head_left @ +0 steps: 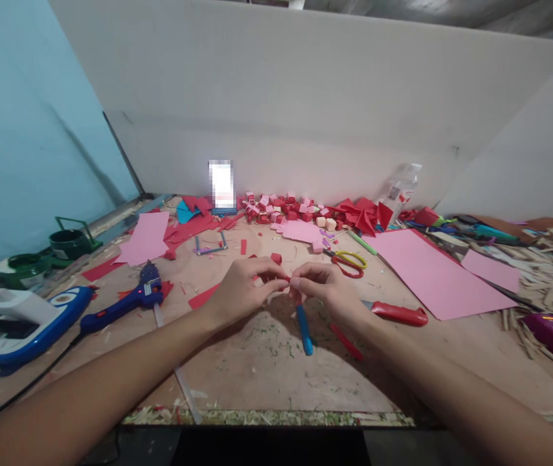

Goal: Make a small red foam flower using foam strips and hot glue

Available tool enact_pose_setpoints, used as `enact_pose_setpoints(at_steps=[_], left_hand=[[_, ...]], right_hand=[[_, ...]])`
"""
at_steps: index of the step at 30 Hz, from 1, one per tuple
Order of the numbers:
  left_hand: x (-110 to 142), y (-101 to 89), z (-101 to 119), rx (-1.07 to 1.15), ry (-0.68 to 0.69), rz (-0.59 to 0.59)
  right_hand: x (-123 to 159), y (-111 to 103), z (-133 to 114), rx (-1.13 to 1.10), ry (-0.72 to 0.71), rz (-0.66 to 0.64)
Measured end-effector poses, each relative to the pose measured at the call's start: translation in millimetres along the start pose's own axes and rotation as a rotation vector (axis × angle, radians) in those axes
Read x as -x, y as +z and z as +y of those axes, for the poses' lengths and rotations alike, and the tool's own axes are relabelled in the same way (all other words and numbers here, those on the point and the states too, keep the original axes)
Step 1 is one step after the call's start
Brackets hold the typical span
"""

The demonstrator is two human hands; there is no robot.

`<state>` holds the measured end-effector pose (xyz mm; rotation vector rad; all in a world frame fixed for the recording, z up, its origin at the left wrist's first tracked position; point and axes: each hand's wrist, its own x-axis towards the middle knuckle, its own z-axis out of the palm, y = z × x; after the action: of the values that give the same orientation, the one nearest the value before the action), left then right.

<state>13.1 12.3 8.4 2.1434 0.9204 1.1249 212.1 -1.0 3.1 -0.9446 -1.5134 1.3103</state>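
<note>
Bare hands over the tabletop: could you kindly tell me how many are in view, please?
2: the left hand, left of centre, and the right hand, right of it, their fingertips meeting at a small red piece. None appears hidden.

A small red piece (287, 279) is pinched between the left hand (250, 288) and right hand (324, 288), mostly covered — its shape cannot be made out. Just beside, a slim blue stick (304, 331) is seen — whether held cannot be told.

Soft, dim light falls on a table (267, 388) as a pixelated phone (221, 184) glares white, arms (125, 375) cast shadows and frame edges stretch
</note>
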Motion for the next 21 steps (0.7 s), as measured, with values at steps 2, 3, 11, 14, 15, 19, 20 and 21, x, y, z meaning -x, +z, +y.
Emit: enact_pose_setpoints(at_steps=[2,3,11,14,15,19,20,21], left_hand=[[-0.3,-0.7,-2.0,-0.035,0.042,0.001],[-0.2,-0.8,-2.9,-0.044,0.059,0.003],[3.1,-0.3,-5.4,-0.055,0.218,0.0],[3.3,-0.1,-5.7,-0.058,0.241,0.011],[3.1,-0.1,-5.8,-0.059,0.241,0.01],[2.2,0.0,-6.1,-0.047,0.235,0.008],[2.2,0.3,-5.8,-0.052,0.233,0.016],[2.3,0.8,-5.2,-0.063,0.229,0.023]], right_hand=[[-0.4,-2.4,0.1,0.0,0.029,-0.029],[-0.6,-3.1,0.2,-0.004,0.038,-0.037],[-0.9,-2.7,1.8,-0.085,0.079,-0.064],[0.7,-1.9,2.1,-0.098,0.093,-0.045],[1.0,-1.7,2.3,-0.105,0.096,-0.039],[0.6,-1.6,5.2,-0.125,0.096,-0.026],[0.1,-1.7,6.6,-0.129,0.092,-0.021],[-0.4,-1.8,8.1,-0.132,0.087,-0.012]])
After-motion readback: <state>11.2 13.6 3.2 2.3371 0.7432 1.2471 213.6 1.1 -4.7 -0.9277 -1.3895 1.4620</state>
